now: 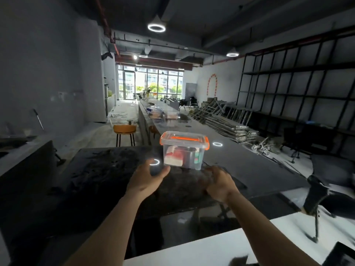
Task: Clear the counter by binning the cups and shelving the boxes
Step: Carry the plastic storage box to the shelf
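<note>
A clear plastic box (184, 150) with an orange-latched lid stands on the dark counter (107, 169), with red, white and green items inside. My left hand (148, 179) is spread just below the box's lower left corner, its thumb close to the base. Just short of the lower right corner, my right hand (219, 183) has its fingers bent forward and blurred. Neither hand clearly grips the box. Further along the long counter lie more boxes (155, 110), one of them clear (171, 115).
Black open shelving (288, 83) covers the right wall, with stacked metal frames (221, 120) on the floor before it. An orange stool (124, 129) stands left of the long counter. A black chair (318, 196) and a white surface (230, 246) lie at my right.
</note>
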`<state>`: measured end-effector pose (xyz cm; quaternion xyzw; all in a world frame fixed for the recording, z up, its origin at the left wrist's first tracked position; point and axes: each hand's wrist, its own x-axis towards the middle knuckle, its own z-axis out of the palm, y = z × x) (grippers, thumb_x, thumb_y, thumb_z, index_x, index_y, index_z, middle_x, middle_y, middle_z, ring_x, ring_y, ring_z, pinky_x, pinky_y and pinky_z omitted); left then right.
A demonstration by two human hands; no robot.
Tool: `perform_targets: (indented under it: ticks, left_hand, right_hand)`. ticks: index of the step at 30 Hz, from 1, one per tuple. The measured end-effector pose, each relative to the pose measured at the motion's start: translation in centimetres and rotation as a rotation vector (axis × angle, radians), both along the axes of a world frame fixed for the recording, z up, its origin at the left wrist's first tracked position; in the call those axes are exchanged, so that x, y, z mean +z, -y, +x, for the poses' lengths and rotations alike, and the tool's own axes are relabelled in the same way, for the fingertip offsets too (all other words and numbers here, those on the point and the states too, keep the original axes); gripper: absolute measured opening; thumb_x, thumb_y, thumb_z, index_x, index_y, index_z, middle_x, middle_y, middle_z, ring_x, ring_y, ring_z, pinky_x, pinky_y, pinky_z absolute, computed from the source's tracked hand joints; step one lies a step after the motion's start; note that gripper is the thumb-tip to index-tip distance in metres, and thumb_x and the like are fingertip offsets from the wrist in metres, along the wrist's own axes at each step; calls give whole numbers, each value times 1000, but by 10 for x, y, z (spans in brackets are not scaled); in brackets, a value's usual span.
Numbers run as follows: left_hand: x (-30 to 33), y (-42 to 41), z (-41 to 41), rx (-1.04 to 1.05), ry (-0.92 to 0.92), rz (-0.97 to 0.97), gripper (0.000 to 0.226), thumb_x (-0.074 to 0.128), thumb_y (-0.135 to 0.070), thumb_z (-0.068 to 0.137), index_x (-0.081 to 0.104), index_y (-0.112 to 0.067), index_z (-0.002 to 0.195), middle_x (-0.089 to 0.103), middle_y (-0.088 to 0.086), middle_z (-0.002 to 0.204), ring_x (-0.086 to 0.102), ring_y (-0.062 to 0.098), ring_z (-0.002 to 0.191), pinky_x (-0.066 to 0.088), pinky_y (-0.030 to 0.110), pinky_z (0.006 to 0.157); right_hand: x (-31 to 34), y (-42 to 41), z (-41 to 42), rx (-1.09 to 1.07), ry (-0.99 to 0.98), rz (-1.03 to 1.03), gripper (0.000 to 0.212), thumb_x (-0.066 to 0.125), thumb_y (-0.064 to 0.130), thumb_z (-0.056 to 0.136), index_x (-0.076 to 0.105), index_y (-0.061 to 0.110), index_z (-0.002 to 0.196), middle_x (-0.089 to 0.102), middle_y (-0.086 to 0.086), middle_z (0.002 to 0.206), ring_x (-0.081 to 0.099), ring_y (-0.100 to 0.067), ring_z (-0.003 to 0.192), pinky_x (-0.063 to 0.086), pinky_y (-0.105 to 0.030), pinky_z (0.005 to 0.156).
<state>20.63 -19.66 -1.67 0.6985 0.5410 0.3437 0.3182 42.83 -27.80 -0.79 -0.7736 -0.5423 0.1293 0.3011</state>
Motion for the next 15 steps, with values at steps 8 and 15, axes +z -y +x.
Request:
perform_targets:
  ticks: [8,15]
  left_hand:
    - [6,-101,66,97,316,-117,90,66,-65,84,34,-21,156,41,7,160,44,29,143,38,39,109]
    - [9,-153,109,125,509,-147,57,51,-49,101,42,-26,153,51,3,150,51,10,96,36,23,66]
  right_hand:
    - [2,-98,65,-72,-368,77,67,72,46,91,50,18,148,56,-13,150,59,-32,131,51,-38,103]
    - [-9,-164,105,5,-715,158,73,77,43,88,45,28,152,49,-9,156,57,-32,134,49,-50,112]
